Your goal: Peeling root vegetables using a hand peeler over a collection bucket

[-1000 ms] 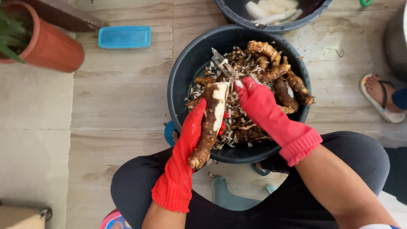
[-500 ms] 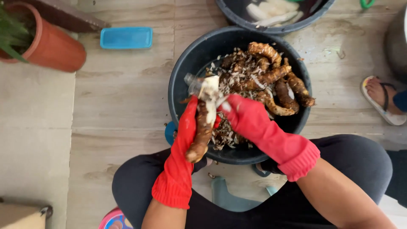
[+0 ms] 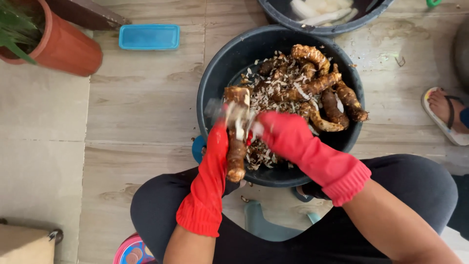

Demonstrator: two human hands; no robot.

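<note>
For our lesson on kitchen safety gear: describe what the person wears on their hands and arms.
Both hands, left and right, wear long red rubber gloves with ribbed, thicker cuffs ending partway up the forearm. Above the cuffs the arms are bare, with no sleeves. No markings show on the gloves.

1. left half of the frame: bare floor tiles (image 3: 137, 112) give wide open room between the terracotta pot (image 3: 63, 49) at upper left and the cardboard box (image 3: 24, 244) at lower left.
2. the blue flat lid (image 3: 149, 37) lies low near the top, just left of the dark tub (image 3: 215, 83).
3. centre: the tub's rim walls in roots and peelings (image 3: 312, 88); both red-gloved hands, left hand (image 3: 219, 142) and right hand (image 3: 281, 129), crowd its near left part.
4. top: a second tub (image 3: 273, 17) touches the first, no gap between.
5. right edge: a sandalled foot (image 3: 444, 115) stands near; a strip of floor separates it from the tub.
</note>
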